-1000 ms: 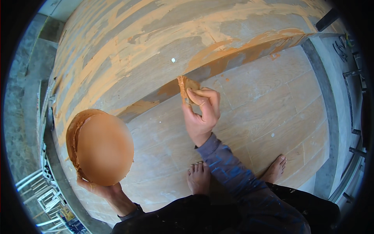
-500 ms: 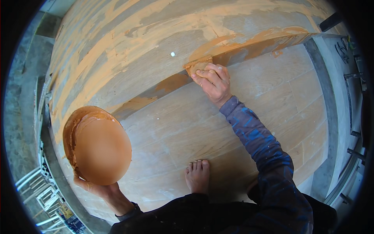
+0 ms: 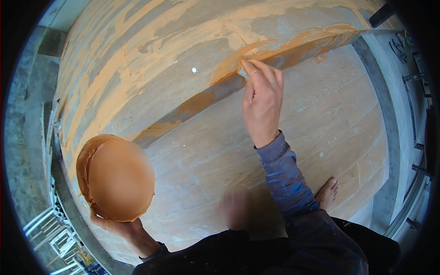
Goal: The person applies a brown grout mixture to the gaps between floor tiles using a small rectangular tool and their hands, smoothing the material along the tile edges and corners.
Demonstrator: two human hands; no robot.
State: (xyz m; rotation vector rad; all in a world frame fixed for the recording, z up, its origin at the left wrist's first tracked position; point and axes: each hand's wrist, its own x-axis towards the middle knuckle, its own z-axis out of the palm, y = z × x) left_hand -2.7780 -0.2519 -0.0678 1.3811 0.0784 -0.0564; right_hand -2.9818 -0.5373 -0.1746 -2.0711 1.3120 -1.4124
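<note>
bowl: a round bowl (image 3: 121, 178) is at eight o'clock in the head view, held clear of the ledge; orange paste (image 3: 84, 176) coats its inner wall on the nine o'clock side, and the smooth disc within is too blurred to read.
left hand: the person's left hand (image 3: 123, 227) grasps the bowl from its six to seven o'clock side; most of the fingers are hidden beneath it.
right hand: the right hand (image 3: 262, 98), between one and two o'clock, has its thumb and fingers pinched on a scraper.
scraper: the small flat scraper (image 3: 243, 72), near one o'clock, is mostly hidden by the hand; it is at the ledge's edge, though firm contact cannot be told.
ledge: the ledge (image 3: 158, 94) runs from nine o'clock over to two, its top streaked with orange; the front face has patches of paste toward ten and eleven, grey bare stretches near twelve, and a thicker smear from one to two.
floor: the lower wood-look floor (image 3: 201, 151) carries the right foot (image 3: 327, 192) at four o'clock and a blurred left foot (image 3: 234, 207) at six.
work in hand: apparently spreading paste along the ledge's edge.
next move: it seems to call for a steady, flat stroke along that edge, with the bowl kept level.
</note>
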